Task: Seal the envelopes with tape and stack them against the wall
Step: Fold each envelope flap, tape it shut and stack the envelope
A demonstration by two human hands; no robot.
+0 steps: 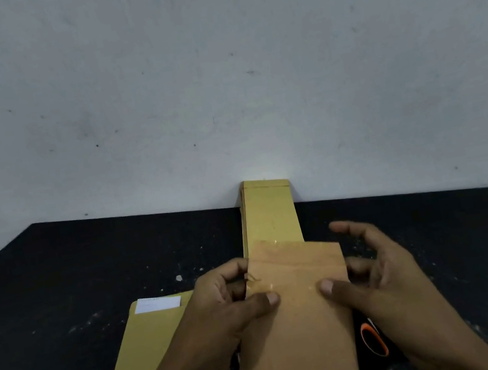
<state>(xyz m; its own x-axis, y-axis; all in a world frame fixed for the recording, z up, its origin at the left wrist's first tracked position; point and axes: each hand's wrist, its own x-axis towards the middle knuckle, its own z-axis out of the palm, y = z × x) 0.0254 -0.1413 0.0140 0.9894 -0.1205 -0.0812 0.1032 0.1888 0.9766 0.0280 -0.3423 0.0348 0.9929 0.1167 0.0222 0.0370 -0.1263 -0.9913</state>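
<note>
A brown envelope [304,329] is held lengthwise in front of me above the black table [59,278], with a strip of clear tape [260,283] over its folded flap near the left edge. My left hand [226,302] grips the envelope's left edge, its thumb on top by the tape and its fingers curled under. My right hand [375,272] holds the right edge with the thumb pressing on top. A stack of yellow envelopes [269,212] leans against the wall [219,76] just beyond.
Another yellow envelope [140,345] with a white paper [157,304] sticking out of its top lies flat at the left. Scissors with an orange and black handle [374,340] lie under my right wrist. White specks dot the table.
</note>
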